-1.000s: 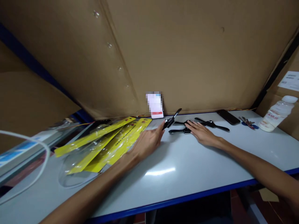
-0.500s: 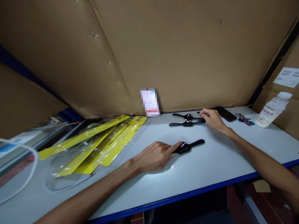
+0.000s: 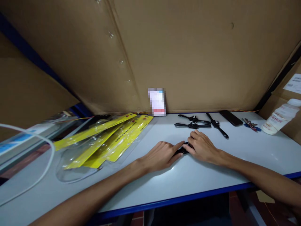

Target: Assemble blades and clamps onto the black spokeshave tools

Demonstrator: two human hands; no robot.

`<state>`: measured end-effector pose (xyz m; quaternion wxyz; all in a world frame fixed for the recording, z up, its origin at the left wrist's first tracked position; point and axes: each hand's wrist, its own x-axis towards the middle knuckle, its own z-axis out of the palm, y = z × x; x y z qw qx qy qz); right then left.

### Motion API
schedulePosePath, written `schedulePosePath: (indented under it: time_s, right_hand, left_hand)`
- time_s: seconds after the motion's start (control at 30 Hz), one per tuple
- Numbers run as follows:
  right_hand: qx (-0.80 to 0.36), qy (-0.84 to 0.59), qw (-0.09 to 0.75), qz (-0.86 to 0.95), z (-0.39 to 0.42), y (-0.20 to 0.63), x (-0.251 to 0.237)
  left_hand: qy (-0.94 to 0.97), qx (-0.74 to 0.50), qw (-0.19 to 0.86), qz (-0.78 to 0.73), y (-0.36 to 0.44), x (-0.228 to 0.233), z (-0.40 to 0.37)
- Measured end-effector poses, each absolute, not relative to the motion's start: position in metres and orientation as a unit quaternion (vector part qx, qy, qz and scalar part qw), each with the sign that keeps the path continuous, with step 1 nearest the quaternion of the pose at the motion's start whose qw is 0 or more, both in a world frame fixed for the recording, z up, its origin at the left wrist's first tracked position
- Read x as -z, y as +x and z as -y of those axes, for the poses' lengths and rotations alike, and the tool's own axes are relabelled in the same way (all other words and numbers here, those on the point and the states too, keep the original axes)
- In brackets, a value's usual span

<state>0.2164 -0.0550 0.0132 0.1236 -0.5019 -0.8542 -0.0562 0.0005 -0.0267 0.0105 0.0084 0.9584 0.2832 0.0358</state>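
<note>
Both hands meet at one small black tool (image 3: 182, 149) near the middle of the table (image 3: 211, 175), a bit toward the front edge. It lies flat. Most of it hides under the fingers, so only a dark bit shows between them.

Left hand (image 3: 162, 154): palm down, fingers long and close together, tips on the tool's left end. Right hand (image 3: 202, 147): curled over the right end, fingers bent down on it. Can't tell if either hand has it pinched or just rests on it.

The tool looks like hard black plastic or metal w/ a thick middle and thin arms. Prob light, stiff, won't bend or break easy. The table top is smooth and shiny, so the tool could slide. Best spot to hold: the thick middle, or one thin arm w/ thumb and finger.

3 more black tools (image 3: 195, 122) of the same kind lie farther back, near the cardboard wall (image 3: 188, 56). They are long and skinny w/ a knob in the middle.

Left side: yellow packs (image 3: 110, 138) in clear, soft, shiny plastic, stacked loose. Right side: a dark phone (image 3: 230, 117), keys (image 3: 251, 124), and a white plastic bottle (image 3: 279, 116). A small white card (image 3: 157, 102) leans on the wall.
</note>
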Motion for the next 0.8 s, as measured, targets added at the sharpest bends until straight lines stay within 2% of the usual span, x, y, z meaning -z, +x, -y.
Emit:
schedulePosePath:
  time_s: [0.4, 0.67, 0.8]
  right_hand:
    - [0.025, -0.517, 0.111, 0.849, 0.051, 0.21, -0.008]
    - [0.001, -0.493, 0.139, 0.859, 0.054, 0.209, -0.01]
    - [-0.036, -0.47, 0.181, 0.863, 0.054, 0.218, -0.018]
  left_hand:
    - [0.957, -0.022, -0.001, -0.289, 0.001, -0.01, 0.027]
    - [0.956, -0.011, -0.017, -0.294, 0.002, -0.011, 0.027]
    - [0.957, -0.006, -0.023, -0.29, 0.001, -0.01, 0.026]
